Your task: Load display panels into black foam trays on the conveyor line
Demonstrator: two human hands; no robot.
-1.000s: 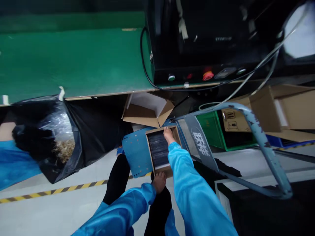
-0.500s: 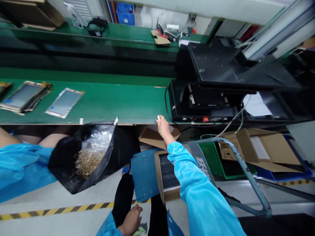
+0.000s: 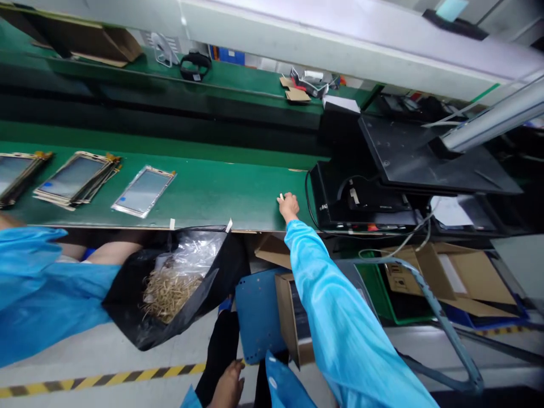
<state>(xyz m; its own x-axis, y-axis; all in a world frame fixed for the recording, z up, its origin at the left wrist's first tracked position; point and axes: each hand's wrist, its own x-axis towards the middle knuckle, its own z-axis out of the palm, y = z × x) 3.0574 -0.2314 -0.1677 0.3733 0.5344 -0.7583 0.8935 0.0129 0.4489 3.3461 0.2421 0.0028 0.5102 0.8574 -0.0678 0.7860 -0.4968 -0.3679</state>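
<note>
My right hand [image 3: 289, 206] is over the green bench top near its front edge, left of the black machine. Its fingers are pinched on a small white piece [image 3: 281, 196], perhaps tape. Low in the view, my left hand [image 3: 230, 384] hangs by my legs with its fingers loosely apart and nothing visible in it. A flat glass panel with a pale frame [image 3: 144, 191] lies on the bench to the left. Farther left are stacks of similar panels [image 3: 77, 177]. White tabs [image 3: 229, 225] stick up at the bench edge above a black bag [image 3: 127, 306].
The bag holds clear plastic and tan strips [image 3: 170, 292]. A co-worker's blue sleeve [image 3: 34, 283] is at the left. The black machine [image 3: 361, 198] stands at the right. Under the bench are a blue stool [image 3: 259, 317], an open carton [image 3: 285, 317], a green crate [image 3: 378, 294] and a metal frame [image 3: 446, 323].
My right hand has gone from the bench's front edge to farther in over the green top, still pinching the white piece. My left hand is lower in view. The camera has shifted.
</note>
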